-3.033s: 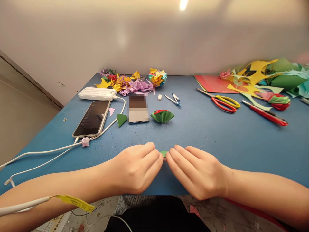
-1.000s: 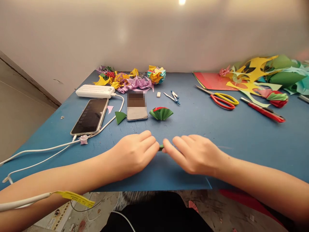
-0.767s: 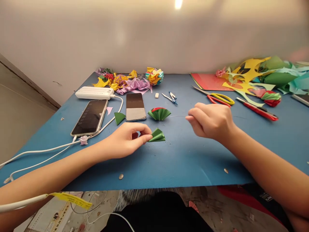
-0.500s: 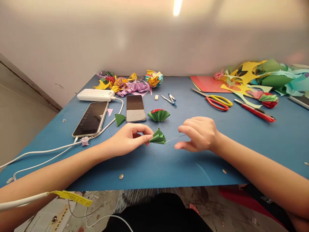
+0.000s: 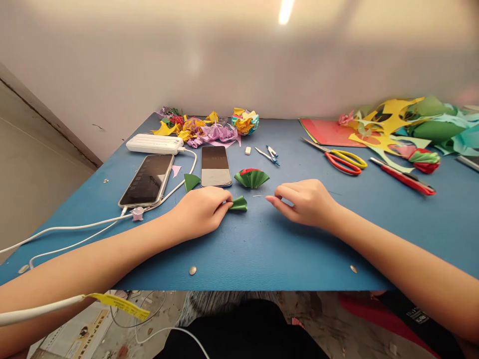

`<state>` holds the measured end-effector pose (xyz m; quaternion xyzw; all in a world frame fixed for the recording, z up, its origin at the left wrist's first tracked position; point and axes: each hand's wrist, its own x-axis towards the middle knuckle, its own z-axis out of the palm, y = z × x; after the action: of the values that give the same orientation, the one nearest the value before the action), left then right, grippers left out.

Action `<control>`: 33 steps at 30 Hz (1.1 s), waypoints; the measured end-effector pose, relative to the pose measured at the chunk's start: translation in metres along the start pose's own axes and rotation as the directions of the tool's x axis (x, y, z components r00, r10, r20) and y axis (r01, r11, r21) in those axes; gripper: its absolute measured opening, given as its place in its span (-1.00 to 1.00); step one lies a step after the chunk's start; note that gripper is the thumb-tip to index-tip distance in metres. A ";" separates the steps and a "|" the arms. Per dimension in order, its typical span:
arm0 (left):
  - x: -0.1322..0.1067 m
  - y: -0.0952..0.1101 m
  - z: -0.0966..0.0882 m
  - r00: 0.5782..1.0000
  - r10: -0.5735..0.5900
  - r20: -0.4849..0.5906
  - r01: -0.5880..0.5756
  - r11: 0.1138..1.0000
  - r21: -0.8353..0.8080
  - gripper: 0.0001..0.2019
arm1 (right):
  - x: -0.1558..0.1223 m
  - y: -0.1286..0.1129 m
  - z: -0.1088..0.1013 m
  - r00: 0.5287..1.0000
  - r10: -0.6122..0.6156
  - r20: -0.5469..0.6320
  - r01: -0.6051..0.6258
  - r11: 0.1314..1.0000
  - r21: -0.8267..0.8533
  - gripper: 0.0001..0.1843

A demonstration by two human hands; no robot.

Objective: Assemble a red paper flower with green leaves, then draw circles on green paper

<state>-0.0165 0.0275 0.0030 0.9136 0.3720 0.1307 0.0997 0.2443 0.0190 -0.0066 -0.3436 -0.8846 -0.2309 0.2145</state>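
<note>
My left hand [image 5: 204, 212] is closed, with thumb and finger pinching a pleated piece of green paper [image 5: 239, 203] just above the table. Its fan end sticks out to the right of my fingers; the rest is hidden by them. Across a gap, my right hand [image 5: 299, 202] is closed in a pinch on a thin needle [image 5: 257, 196], whose tip points left toward the green paper. Behind both hands lies a pleated green fan with a red inner edge [image 5: 252, 178]. A flat green paper wedge [image 5: 191, 181] lies behind my left hand.
Two phones, one [image 5: 216, 167] upright in view and one [image 5: 147, 180] wired to a cable, lie left beside a white power bank [image 5: 155, 143]. Scissors [image 5: 342, 162], a red cutter [image 5: 404, 178], a compass [image 5: 268, 156], an eraser [image 5: 248, 150] and crumpled paper scraps [image 5: 396, 117] lie behind.
My left hand has turned, covering more of the green paper. My right hand's fingers have closed from a looser spread, and the needle now shows at their tips. The view has shifted slightly.
</note>
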 end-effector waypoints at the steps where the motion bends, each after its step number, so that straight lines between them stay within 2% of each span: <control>1: 0.000 0.000 -0.001 1.000 -0.012 -0.006 0.012 0.999 0.031 -0.83 | 0.000 0.000 0.002 0.999 0.008 0.036 -0.009 1.000 0.016 -0.66; 4: -0.001 -0.001 -0.002 0.999 -0.014 -0.046 0.017 0.998 0.056 -0.77 | -0.001 0.001 0.006 0.992 0.046 0.117 -0.054 0.996 0.065 -0.68; 7: -0.001 -0.002 -0.001 0.991 0.088 -0.100 -0.083 0.995 0.050 -0.78 | -0.002 0.001 0.008 0.988 0.071 0.139 -0.086 0.991 0.102 -0.71; 10: -0.001 -0.002 0.002 0.981 0.162 -0.105 -0.160 0.987 0.022 -0.81 | -0.002 -0.002 0.008 0.984 0.067 0.164 -0.088 0.988 0.123 -0.71; 16: -0.001 0.002 0.006 0.992 0.077 -0.098 -0.079 0.997 -0.012 -0.83 | 0.004 -0.007 0.007 0.966 0.085 0.243 -0.124 0.981 0.149 -0.70; 20: 0.002 0.001 0.008 0.985 0.134 -0.105 -0.131 0.991 0.030 -0.85 | 0.007 -0.006 0.008 0.973 0.042 0.229 -0.094 0.971 0.221 -0.65; 23: 0.003 0.002 0.006 0.978 0.116 -0.172 -0.134 0.986 -0.097 -0.90 | 0.007 -0.007 0.008 0.990 0.070 0.125 -0.103 0.952 0.288 -0.73; 26: 0.002 0.006 0.003 0.963 0.104 -0.249 -0.173 0.946 -0.274 -0.93 | 0.009 -0.013 0.003 0.985 0.165 0.054 -0.170 0.856 0.488 -0.68; 28: 0.000 0.010 0.002 0.953 0.118 -0.280 -0.216 0.913 -0.347 -0.90 | 0.011 -0.020 -0.003 0.977 0.188 0.100 -0.206 0.723 0.659 -0.65; 30: -0.001 0.013 0.002 0.952 0.130 -0.278 -0.236 0.889 -0.392 -0.86 | 0.014 -0.028 -0.008 0.978 0.162 0.128 -0.202 0.616 0.761 -0.65; 31: -0.002 0.015 0.002 0.953 0.133 -0.271 -0.238 0.883 -0.405 -0.85 | 0.014 -0.032 -0.010 0.980 0.153 0.123 -0.191 0.592 0.783 -0.65; 33: -0.003 0.018 0.002 0.957 0.138 -0.254 -0.237 0.880 -0.412 -0.86 | 0.014 -0.038 -0.011 0.983 0.168 0.071 -0.160 0.608 0.778 -0.66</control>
<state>-0.0062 0.0125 0.0053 0.8796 0.2510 0.3191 0.2478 0.2109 -0.0052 -0.0004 -0.2950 -0.8609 0.1942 0.3663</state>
